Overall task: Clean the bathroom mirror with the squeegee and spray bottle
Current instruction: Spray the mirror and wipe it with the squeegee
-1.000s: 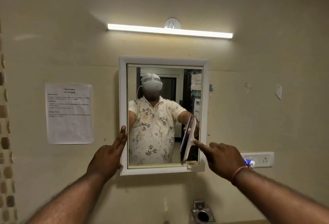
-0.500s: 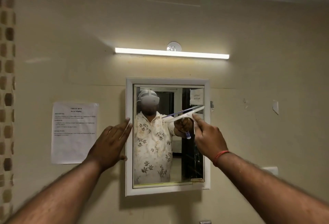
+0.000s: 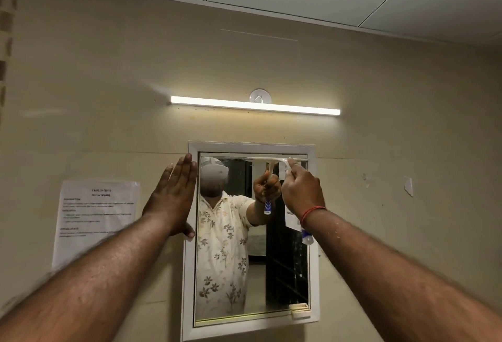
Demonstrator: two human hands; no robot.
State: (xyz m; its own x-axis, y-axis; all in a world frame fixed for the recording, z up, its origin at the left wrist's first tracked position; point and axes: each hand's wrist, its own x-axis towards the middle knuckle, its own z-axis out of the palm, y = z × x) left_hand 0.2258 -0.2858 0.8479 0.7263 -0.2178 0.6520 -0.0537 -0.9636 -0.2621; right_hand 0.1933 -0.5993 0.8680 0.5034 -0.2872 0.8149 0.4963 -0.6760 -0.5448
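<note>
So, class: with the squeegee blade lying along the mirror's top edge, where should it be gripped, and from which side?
Grip the squeegee by its handle, coming from below, as the right hand does. The blade lies level against the top of the mirror and the handle hangs down from its middle. The left hand lies flat beside the frame.

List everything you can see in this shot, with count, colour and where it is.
mirror: one, white frame, on the wall, lower centre
squeegee: one, white, blue-tipped handle, blade at the mirror's top edge
tube light: one, lit white, above the mirror
paper notice: one, white, printed, on the wall left of the mirror
wristband: one, red, right wrist
left hand: flat, open, at the frame's left edge
right hand: gripping the squeegee
</note>
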